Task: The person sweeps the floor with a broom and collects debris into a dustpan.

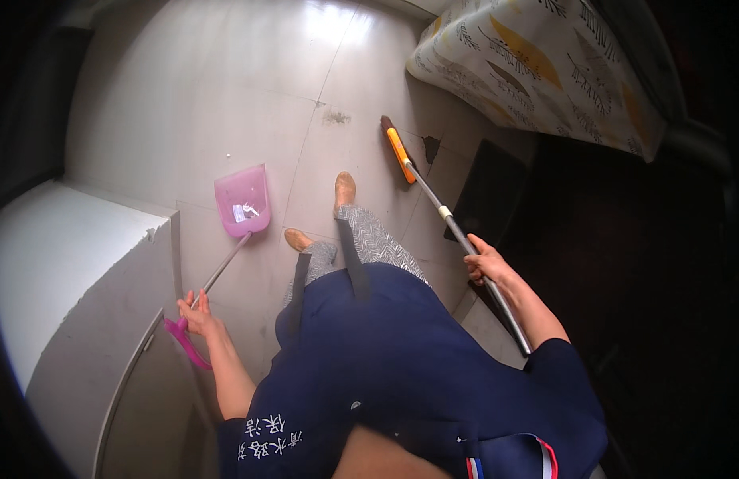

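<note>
My left hand (197,314) holds the metal handle of a pink plastic dustpan (242,200), near its darker pink grip end. Some small white debris lies in the pan, which is at the left of my feet. My right hand (486,260) is closed around the metal pole of a broom (400,152) with an orange head and dark bristles. The broom head is at the floor, ahead and to the right of my shoes, beside a dark broken patch in the tiles (430,148).
Pale floor tiles (256,120) bear a dark smudge and a small white speck. A white-topped ledge (76,239) stands at left. At upper right hangs a leaf-patterned cloth (513,66); a dark mat-like panel (489,185) lies below it.
</note>
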`<action>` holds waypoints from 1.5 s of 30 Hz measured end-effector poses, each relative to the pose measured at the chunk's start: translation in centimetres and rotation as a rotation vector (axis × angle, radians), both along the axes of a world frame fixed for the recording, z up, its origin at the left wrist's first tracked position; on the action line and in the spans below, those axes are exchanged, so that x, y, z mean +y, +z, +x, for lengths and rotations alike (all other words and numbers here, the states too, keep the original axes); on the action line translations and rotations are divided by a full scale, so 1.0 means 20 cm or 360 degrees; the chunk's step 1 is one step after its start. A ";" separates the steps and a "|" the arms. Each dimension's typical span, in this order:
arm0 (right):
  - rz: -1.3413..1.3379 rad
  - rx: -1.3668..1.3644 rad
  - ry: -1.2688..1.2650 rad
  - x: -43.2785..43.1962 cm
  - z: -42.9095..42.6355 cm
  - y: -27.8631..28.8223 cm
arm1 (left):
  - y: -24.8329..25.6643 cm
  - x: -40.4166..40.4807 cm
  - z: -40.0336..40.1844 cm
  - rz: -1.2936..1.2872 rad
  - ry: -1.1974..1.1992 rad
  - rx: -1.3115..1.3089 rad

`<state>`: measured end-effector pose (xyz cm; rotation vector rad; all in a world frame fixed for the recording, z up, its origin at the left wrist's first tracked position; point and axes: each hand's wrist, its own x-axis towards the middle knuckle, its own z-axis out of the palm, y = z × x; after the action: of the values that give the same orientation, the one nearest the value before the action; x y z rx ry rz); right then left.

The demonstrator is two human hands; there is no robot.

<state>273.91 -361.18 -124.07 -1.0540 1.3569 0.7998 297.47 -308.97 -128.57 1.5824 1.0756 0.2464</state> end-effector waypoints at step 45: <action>-0.1424 -0.0692 0.2240 -0.04 1.94 -0.96 | -0.04 -0.10 -1.13 -0.0161 0.0876 0.0073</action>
<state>312.81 -362.07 -143.33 -2.8065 0.3603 0.7958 274.80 -311.02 -129.29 1.1806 1.5235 0.5160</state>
